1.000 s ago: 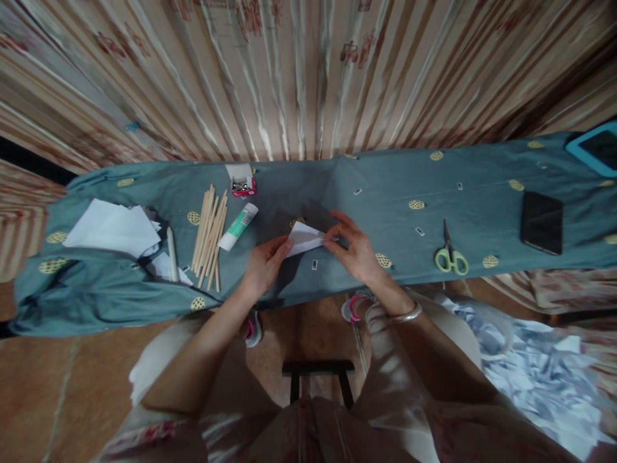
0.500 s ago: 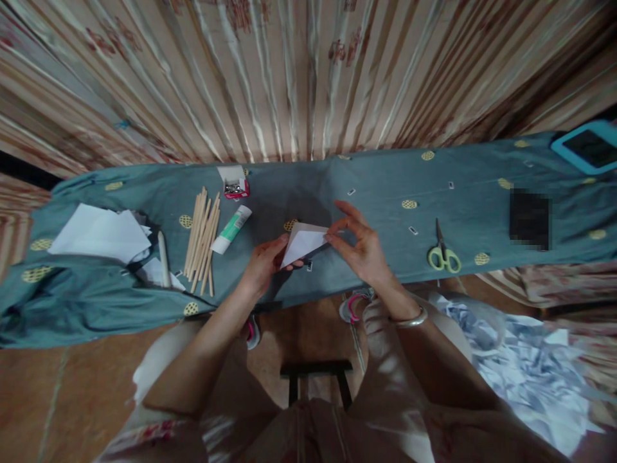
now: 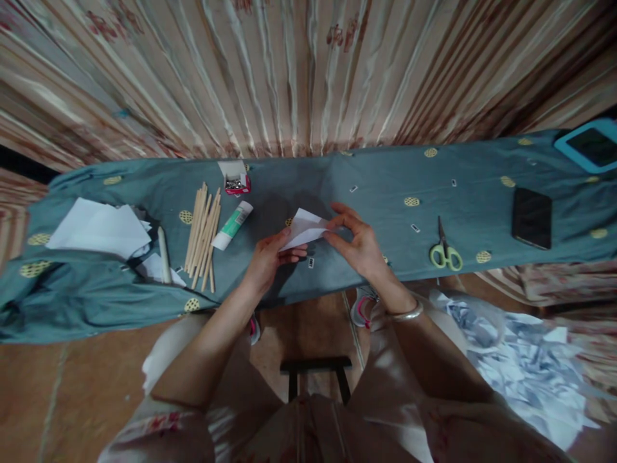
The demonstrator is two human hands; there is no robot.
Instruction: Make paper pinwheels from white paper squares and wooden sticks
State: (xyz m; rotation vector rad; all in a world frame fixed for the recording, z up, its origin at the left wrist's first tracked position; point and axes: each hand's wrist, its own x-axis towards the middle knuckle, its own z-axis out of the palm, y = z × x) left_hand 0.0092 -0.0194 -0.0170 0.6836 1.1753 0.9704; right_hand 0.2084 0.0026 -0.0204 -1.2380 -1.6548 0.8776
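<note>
A small folded piece of white paper (image 3: 304, 227) is held between my two hands above the table. My left hand (image 3: 268, 258) grips its left end, thumb on top and fingers beneath. At the right corner my right hand (image 3: 355, 244) pinches the paper between thumb and index finger. The paper's upper flap stands up from the rest. To the left of my left hand lie a green and white glue stick (image 3: 233, 225) and a bundle of thin wooden sticks (image 3: 202, 238).
A small red box of metal pins (image 3: 237, 184) stands behind the glue stick. White paper sheets (image 3: 99, 228) and a whitish pen-like tool (image 3: 164, 256) lie far left. Right are green-handled scissors (image 3: 445, 256), a black phone (image 3: 531, 218) and a blue-framed device (image 3: 590, 146). Paper scraps (image 3: 530, 366) fill a bag below.
The folded paper has tilted and its upper flap has lifted, showing more of its inner face. My right hand still pinches the right corner; both hands have shifted only slightly.
</note>
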